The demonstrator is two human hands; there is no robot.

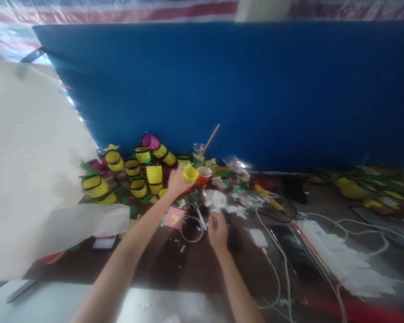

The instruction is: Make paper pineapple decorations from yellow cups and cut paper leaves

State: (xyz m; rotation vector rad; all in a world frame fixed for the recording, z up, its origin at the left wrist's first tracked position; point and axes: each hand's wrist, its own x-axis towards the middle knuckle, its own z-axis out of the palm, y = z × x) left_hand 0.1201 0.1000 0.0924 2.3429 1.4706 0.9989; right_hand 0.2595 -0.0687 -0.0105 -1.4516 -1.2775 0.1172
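Observation:
My left hand (177, 181) is closed on a small yellow cup (190, 175) at the back of the dark table. Directly right of it stands a red paper cup (204, 176) with a pale inside. My right hand (218, 229) hangs over the table with its fingers curled in; whether anything is between them is hidden. Just left of it lie a clear round ring (191, 229), perhaps a tape roll, and a white stick-like item (201, 219). A pink square of paper with a yellow mark (174, 217) lies below my left hand.
Several yellow cups with black bands (138, 187) crowd the back left, some stacked. Behind them rises a blue panel (222, 89). A clear cup holding a stick (199, 150) stands at the back. Phones (298, 251), white cables and a power strip (326, 246) fill the right.

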